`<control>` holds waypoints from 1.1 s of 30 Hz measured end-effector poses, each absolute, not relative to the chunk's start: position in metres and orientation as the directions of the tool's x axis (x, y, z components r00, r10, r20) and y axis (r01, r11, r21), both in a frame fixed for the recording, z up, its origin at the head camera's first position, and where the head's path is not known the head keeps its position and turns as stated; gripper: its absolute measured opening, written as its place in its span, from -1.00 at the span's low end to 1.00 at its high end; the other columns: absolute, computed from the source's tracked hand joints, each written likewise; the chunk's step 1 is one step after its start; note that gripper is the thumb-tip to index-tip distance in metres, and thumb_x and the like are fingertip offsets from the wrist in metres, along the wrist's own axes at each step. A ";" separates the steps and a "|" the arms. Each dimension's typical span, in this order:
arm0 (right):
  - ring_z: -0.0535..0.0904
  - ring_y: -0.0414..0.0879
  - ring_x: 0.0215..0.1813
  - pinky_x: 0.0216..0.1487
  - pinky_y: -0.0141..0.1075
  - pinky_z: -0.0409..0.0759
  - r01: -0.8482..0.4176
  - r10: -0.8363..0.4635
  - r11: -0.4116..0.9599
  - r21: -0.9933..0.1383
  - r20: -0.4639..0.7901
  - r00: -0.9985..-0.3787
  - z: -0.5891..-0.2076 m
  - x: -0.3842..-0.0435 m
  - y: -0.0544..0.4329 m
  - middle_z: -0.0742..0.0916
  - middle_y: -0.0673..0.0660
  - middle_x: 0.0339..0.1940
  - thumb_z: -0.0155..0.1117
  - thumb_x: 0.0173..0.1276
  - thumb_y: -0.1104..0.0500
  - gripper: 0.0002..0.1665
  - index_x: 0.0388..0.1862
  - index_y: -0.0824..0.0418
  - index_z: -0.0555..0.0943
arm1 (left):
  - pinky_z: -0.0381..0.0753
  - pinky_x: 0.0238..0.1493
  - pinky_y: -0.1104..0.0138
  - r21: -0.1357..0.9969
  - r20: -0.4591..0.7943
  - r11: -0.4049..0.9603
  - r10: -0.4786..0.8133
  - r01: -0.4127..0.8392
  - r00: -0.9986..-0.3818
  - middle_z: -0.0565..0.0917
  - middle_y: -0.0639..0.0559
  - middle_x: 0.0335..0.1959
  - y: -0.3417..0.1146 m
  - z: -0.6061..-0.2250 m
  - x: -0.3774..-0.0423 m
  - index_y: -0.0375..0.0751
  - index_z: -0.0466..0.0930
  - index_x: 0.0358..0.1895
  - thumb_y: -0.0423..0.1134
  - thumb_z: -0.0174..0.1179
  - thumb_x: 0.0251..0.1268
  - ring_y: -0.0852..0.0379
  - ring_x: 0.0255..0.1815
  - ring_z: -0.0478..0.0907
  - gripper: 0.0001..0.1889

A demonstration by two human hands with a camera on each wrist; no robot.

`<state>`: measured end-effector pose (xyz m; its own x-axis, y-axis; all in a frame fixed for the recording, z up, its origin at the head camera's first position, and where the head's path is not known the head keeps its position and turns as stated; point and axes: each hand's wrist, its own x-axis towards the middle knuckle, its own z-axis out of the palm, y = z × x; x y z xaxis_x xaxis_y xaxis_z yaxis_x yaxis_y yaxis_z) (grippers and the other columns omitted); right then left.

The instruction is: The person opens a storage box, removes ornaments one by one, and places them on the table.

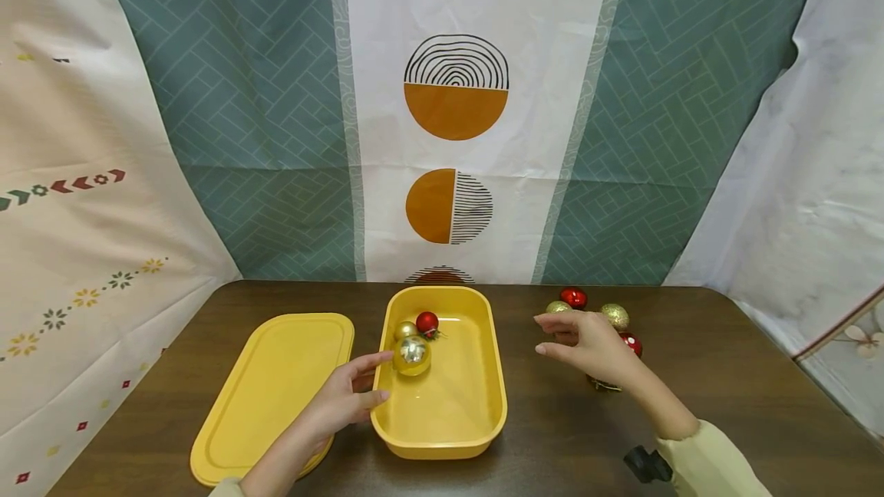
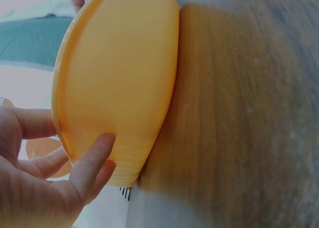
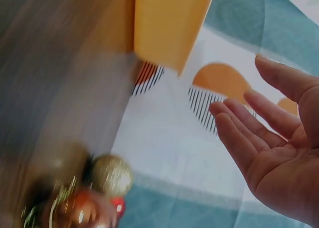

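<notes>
Beside a yellow lid (image 1: 276, 390), the left hand (image 1: 348, 396) grips a yellow box (image 1: 470, 374) at its nine-o'clock wall, three baubles (image 1: 412, 356) inside toward eleven, while the empty right hand (image 1: 592, 342), thumb and fingers apart, hovers near ornaments (image 1: 615, 316) at three o'clock.

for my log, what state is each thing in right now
Yellow rectangular plastic box: open, upright
Flat yellow plastic lid: off, lying left of the box
Shiny red ball: in the box
Small gold ball: in the box
Larger, shinier gold ball: in the box
Left hand: holding the box's left side
Right hand: raised, empty
Red and gold round ornaments: right of the box, partly hidden by the right hand
</notes>
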<state>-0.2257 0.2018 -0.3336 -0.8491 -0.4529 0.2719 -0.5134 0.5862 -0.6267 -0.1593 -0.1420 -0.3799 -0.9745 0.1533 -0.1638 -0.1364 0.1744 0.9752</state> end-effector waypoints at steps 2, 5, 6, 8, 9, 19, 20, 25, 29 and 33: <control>0.60 0.08 -0.07 -0.13 -0.24 0.60 -0.530 -0.472 0.576 -0.623 0.276 -0.837 -0.334 -0.227 0.192 0.68 0.21 -0.13 0.40 0.07 0.15 -0.52 -0.04 0.35 0.58 | 0.63 -0.26 0.12 0.975 -0.163 0.177 0.151 -0.136 -0.975 0.33 -0.42 0.19 -0.142 -0.379 -0.159 -0.35 0.24 0.28 -0.48 0.10 0.19 -0.15 0.05 0.46 -0.46; 0.60 0.08 -0.06 -0.11 -0.22 0.59 -0.547 -0.500 0.554 -0.628 0.274 -0.822 -0.334 -0.228 0.177 0.67 0.22 -0.12 0.39 0.08 0.15 -0.52 -0.03 0.36 0.58 | 0.63 -0.26 0.12 0.972 -0.169 0.187 0.141 -0.141 -0.975 0.33 -0.41 0.19 -0.142 -0.378 -0.159 -0.34 0.25 0.27 -0.47 0.12 0.18 -0.15 0.06 0.45 -0.46; 0.59 0.09 -0.06 -0.10 -0.20 0.59 -0.549 -0.509 0.551 -0.629 0.268 -0.818 -0.334 -0.229 0.172 0.67 0.24 -0.11 0.39 0.08 0.15 -0.51 -0.02 0.36 0.57 | 0.63 -0.26 0.12 0.971 -0.171 0.190 0.137 -0.144 -0.976 0.33 -0.41 0.19 -0.142 -0.378 -0.159 -0.33 0.26 0.27 -0.47 0.12 0.18 -0.15 0.06 0.45 -0.46; 0.59 0.10 -0.05 -0.08 -0.17 0.58 -0.555 -0.526 0.538 -0.635 0.262 -0.810 -0.335 -0.230 0.163 0.66 0.27 -0.09 0.38 0.09 0.15 -0.51 -0.02 0.38 0.56 | 0.63 -0.27 0.12 0.970 -0.175 0.193 0.134 -0.147 -0.975 0.34 -0.40 0.19 -0.142 -0.378 -0.159 -0.33 0.26 0.27 -0.47 0.12 0.17 -0.13 0.05 0.46 -0.46; 0.59 0.11 -0.05 -0.08 -0.17 0.58 -0.557 -0.532 0.533 -0.637 0.261 -0.806 -0.336 -0.231 0.159 0.66 0.28 -0.09 0.38 0.10 0.15 -0.50 -0.01 0.38 0.56 | 0.63 -0.27 0.12 0.970 -0.176 0.193 0.133 -0.148 -0.975 0.34 -0.39 0.18 -0.142 -0.378 -0.159 -0.33 0.26 0.27 -0.47 0.13 0.17 -0.13 0.04 0.47 -0.46; 0.60 0.07 -0.06 -0.11 -0.21 0.60 -0.597 -0.605 0.487 -0.638 0.247 -0.757 -0.349 -0.240 0.115 0.67 0.26 -0.10 0.38 0.09 0.17 -0.48 0.02 0.39 0.54 | 0.63 -0.27 0.11 0.974 -0.167 0.177 0.153 -0.139 -0.974 0.33 -0.41 0.18 -0.143 -0.379 -0.161 -0.33 0.25 0.27 -0.48 0.12 0.18 -0.12 0.01 0.49 -0.45; 0.59 0.09 -0.06 -0.10 -0.19 0.59 -0.600 -0.616 0.479 -0.641 0.242 -0.750 -0.350 -0.240 0.111 0.66 0.27 -0.09 0.38 0.09 0.17 -0.47 0.02 0.40 0.54 | 0.63 -0.27 0.11 0.975 -0.165 0.177 0.155 -0.137 -0.974 0.33 -0.41 0.19 -0.143 -0.379 -0.161 -0.33 0.25 0.27 -0.48 0.12 0.18 -0.12 0.01 0.49 -0.45; 0.56 0.15 -0.02 -0.04 -0.11 0.56 -0.591 -0.654 0.440 -0.676 0.211 -0.727 -0.357 -0.243 0.094 0.61 0.34 0.00 0.38 0.09 0.19 -0.42 0.07 0.45 0.49 | 0.63 -0.27 0.11 0.976 -0.167 0.170 0.163 -0.139 -0.972 0.33 -0.42 0.19 -0.143 -0.380 -0.161 -0.34 0.24 0.28 -0.47 0.11 0.18 -0.11 0.00 0.49 -0.45; 0.54 0.19 -0.01 -0.04 -0.04 0.55 -0.589 -0.668 0.433 -0.682 0.196 -0.718 -0.363 -0.246 0.082 0.59 0.35 0.03 0.39 0.07 0.22 -0.39 0.09 0.45 0.47 | 0.63 -0.27 0.11 0.976 -0.169 0.163 0.167 -0.142 -0.971 0.32 -0.42 0.19 -0.144 -0.380 -0.160 -0.34 0.23 0.28 -0.47 0.11 0.19 -0.11 0.00 0.50 -0.45; 0.54 0.20 -0.02 -0.05 -0.02 0.55 -0.596 -0.680 0.444 -0.669 0.182 -0.711 -0.368 -0.249 0.070 0.58 0.34 0.04 0.41 0.05 0.22 -0.35 0.11 0.46 0.45 | 0.63 -0.28 0.10 0.978 -0.166 0.158 0.175 -0.138 -0.971 0.32 -0.43 0.19 -0.145 -0.380 -0.160 -0.34 0.22 0.29 -0.47 0.10 0.19 -0.11 -0.01 0.50 -0.45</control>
<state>-0.2487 0.0705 -0.3683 -0.7107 -0.6795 0.1819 -0.5958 0.4440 -0.6692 -0.1598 -0.1447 -0.3804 -0.9706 0.1748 -0.1656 -0.1384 0.1580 0.9777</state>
